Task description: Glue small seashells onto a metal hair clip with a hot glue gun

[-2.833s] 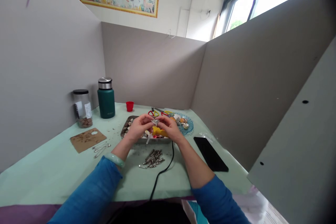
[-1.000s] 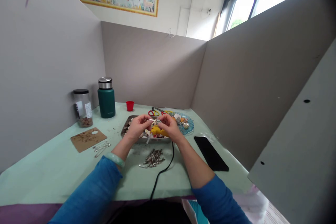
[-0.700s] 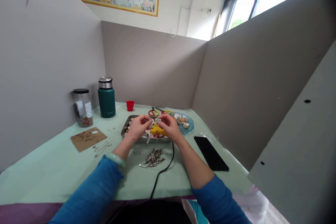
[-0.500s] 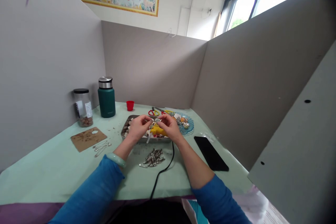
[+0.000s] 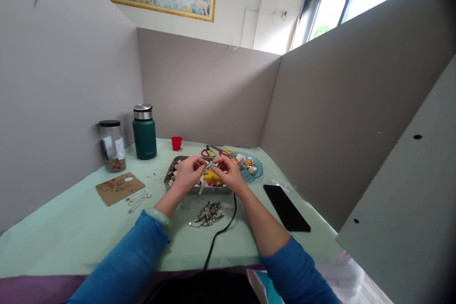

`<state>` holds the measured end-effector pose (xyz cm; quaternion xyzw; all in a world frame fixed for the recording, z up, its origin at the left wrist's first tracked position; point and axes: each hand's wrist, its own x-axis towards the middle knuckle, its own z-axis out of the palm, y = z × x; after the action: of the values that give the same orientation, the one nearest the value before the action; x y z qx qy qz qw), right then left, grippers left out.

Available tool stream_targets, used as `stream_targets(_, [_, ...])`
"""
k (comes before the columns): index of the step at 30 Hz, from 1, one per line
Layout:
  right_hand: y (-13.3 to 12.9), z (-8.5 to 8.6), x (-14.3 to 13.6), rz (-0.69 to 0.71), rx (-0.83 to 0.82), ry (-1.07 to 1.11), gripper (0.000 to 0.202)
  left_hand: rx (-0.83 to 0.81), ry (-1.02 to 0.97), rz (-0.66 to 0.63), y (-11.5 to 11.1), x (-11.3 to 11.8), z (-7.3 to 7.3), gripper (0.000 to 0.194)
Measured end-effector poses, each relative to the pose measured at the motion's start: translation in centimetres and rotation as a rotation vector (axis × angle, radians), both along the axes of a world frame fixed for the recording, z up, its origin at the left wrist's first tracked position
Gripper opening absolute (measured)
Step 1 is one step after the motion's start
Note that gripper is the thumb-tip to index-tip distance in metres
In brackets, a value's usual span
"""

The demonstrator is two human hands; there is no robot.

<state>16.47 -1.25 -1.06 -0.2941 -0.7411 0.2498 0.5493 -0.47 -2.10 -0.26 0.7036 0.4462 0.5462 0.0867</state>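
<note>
Head cam, L to R: L hand (image 5: 188, 172), thumb + fingertips close tog., can't tell if anything's gripped; silvery bit (image 5: 211, 166) betw. the two hands' fingertips, over tray (image 5: 223, 190), less of it showing vs 2.8 s ago, touching or not unclear; yellow tool (image 5: 211, 177) just below it, approx. same spot; R hand (image 5: 230, 174) similarly bent, grip also can't tell.

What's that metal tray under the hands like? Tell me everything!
The tray looks like grey metal, a shallow rectangle with low walls. It lies flat on the pale green table. Small pale pieces lie inside, and a yellow thing shows there too. The left hand and right hand hide part of it; I can't tell if they touch it.
</note>
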Motion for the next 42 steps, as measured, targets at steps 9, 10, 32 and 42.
stream_targets(9, [-0.06,-0.01,-0.04,-0.009,0.003,-0.009,0.020,0.007,0.021,0.002,-0.09,0.01,0.15,0.008])
stream_targets(10, [-0.08,-0.01,-0.04,-0.012,0.001,-0.011,0.020,0.007,0.023,0.003,-0.11,0.01,0.17,0.008])
stream_targets(32, [-0.11,-0.08,-0.10,-0.039,0.062,-0.025,0.018,0.040,0.114,0.016,-0.02,-0.11,-0.04,0.009])
stream_targets(42, [0.34,0.06,0.18,-0.116,0.050,0.083,0.020,0.015,0.093,0.044,0.25,-0.15,-0.35,0.011])
